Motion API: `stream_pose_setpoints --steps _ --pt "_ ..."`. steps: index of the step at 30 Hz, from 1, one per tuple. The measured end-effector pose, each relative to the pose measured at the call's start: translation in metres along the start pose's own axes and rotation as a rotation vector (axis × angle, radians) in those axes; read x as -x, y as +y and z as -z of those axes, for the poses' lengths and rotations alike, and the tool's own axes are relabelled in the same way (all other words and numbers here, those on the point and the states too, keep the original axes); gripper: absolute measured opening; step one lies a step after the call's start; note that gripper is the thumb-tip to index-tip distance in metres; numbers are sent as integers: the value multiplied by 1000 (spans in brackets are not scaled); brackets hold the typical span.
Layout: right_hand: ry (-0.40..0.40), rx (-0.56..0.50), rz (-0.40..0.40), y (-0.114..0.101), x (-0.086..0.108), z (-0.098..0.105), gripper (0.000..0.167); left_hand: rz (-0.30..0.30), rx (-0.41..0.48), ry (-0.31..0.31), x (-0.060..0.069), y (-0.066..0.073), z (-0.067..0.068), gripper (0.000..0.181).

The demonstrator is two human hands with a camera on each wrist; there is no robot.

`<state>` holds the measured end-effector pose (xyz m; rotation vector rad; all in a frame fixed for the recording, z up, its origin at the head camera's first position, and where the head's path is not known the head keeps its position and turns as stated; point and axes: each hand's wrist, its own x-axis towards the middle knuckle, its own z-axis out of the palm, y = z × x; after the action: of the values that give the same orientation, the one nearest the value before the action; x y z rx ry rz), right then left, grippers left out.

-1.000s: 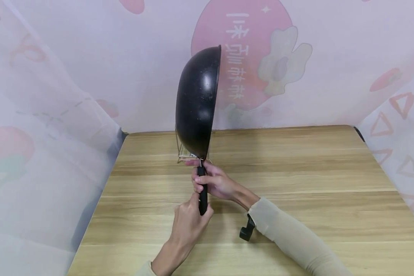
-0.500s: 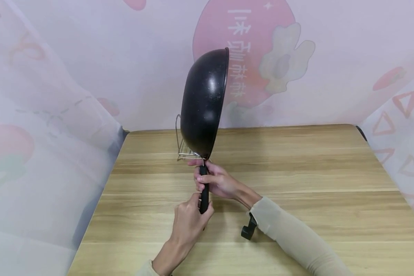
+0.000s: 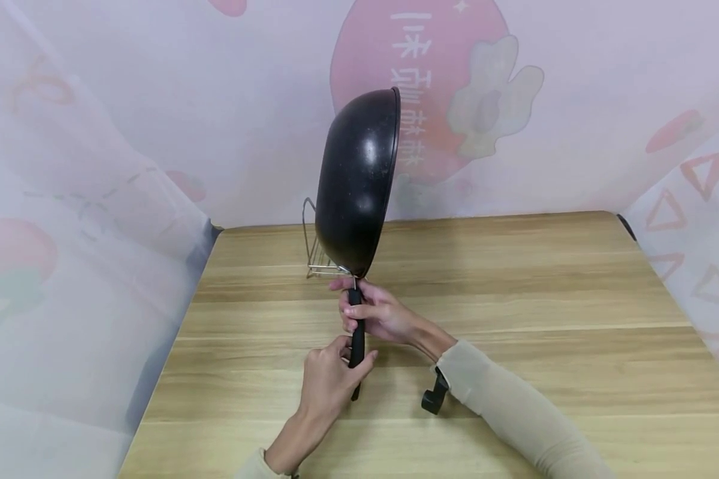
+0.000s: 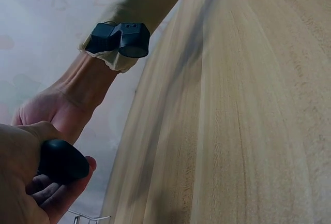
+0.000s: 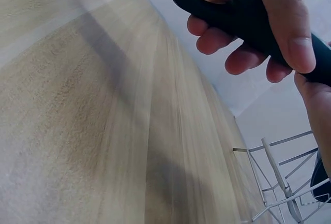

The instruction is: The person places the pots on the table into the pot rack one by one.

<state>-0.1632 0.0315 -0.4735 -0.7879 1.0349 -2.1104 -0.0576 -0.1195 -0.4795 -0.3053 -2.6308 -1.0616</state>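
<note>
A black wok [image 3: 359, 179] is held up on its side above the table, its rounded underside facing left and its rim to the right. My right hand [image 3: 389, 318] grips the black handle [image 3: 357, 349] close to the bowl. Lower down, my left hand [image 3: 325, 379] holds the end part of the same handle, its thumb slanting across on the right. In the left wrist view the handle's butt [image 4: 64, 163] pokes out between thumb and fingers. The right wrist view shows a thumb [image 5: 297, 48] over the handle and fingers behind it. The inside of the wok is hidden.
Behind the wok stands a metal wire rack [image 3: 323, 271], partly hidden by it. Wood-grain table [image 3: 545, 319] runs back to a printed cloth wall [image 3: 263, 133], with cloth on both sides. A black wrist camera [image 3: 434, 397] hangs under the right sleeve.
The wok has shifted right and leans slightly more to the right, uncovering more of the rack. The left thumb has moved up and outward, and the handle's lower end now shows below it.
</note>
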Motion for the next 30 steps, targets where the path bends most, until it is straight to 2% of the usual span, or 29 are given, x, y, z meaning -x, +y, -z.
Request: stream_pose_setpoints --steps 9,19,24,30 --pt "4 -1 -15 4 1 3 51 59 82 -111 -3 -2 5 25" --pt "-20 -44 -19 13 4 9 47 81 72 -144 -1 -6 1 26" --pt "-11 -25 -32 15 3 13 47 77 57 -155 -3 -10 -2 31" --pt "5 24 -62 16 1 17 51 112 44 -199 -6 -16 -1 33"
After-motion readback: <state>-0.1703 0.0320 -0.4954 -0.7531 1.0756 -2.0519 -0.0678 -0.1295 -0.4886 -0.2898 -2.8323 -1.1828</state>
